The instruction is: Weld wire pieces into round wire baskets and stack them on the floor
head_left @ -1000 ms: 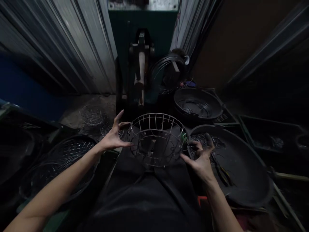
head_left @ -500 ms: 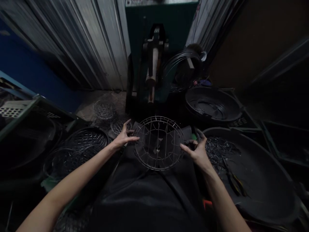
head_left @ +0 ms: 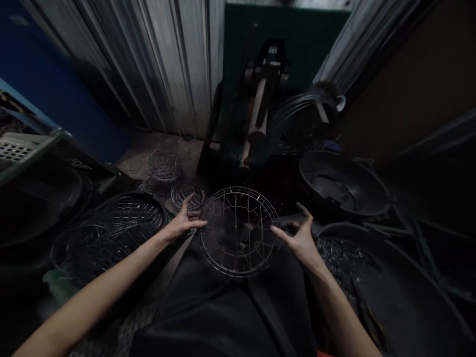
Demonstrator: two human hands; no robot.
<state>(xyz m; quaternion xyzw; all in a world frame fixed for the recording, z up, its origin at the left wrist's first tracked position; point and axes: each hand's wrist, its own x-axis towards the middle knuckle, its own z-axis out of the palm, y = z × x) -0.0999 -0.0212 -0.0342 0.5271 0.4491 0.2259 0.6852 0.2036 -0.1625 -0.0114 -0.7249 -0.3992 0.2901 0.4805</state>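
A round wire basket [head_left: 236, 275] of thin metal rods is held level above my lap, which dark cloth [head_left: 223, 317] covers. On its left rim, my left hand [head_left: 185, 223] grips with thumb and fingers, the index finger lifted away. My right hand [head_left: 299, 235] pinches the opposite rim, its thumb on top and one finger raised. Some fingertips on both sides are hidden behind the rim or lost in the dark. Just beyond the basket, the pale rod-like tip of a machine [head_left: 256, 119] points down.
At left stands a dark tub [head_left: 163, 210] heaped with wire pieces. Small round wire racks [head_left: 163, 166] lie on the floor behind it. To the right are a wide basin [head_left: 412, 292] with wire bits and pliers [head_left: 372, 317], and another basin [head_left: 345, 158] behind. A wire coil [head_left: 297, 101] hangs by the machine.
The view has swung left and tilted, so the machine appears further right. Both hands keep hold of the basket, which sits slightly lower and tips a little differently.
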